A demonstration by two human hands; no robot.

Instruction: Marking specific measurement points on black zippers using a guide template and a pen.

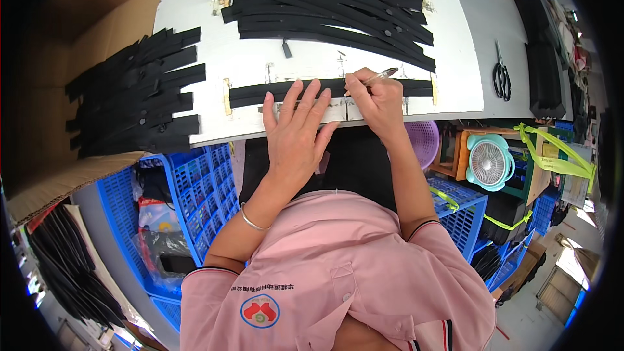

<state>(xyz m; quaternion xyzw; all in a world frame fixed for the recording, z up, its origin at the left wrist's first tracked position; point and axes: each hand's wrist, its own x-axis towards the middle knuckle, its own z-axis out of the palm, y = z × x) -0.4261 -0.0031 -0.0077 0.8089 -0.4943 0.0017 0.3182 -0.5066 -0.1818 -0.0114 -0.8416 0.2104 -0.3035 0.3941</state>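
A black zipper (pixel 257 95) lies flat across the white board (pixel 455 45), between two yellowed tape marks. My left hand (pixel 296 130) presses on it with outstretched, spread fingers, the fingertips along its near part. Just to the right, my right hand (pixel 379 101) pinches a slim clear pen (pixel 382 76) whose tip is at the zipper; the point itself is hidden by the fingers. Beyond my hands is a pile of black zippers (pixel 325 10) with small dark pulls. More black zippers (pixel 140 91) are heaped at the left, overlapping the board's edge.
An open cardboard box (pixel 117 19) stands at the left. Black-handled scissors (pixel 501 78) lie on the grey table to the right, near a black case (pixel 545 78). Below the table edge are blue crates (pixel 201 182), a purple basket (pixel 424 142) and a turquoise fan (pixel 489 162).
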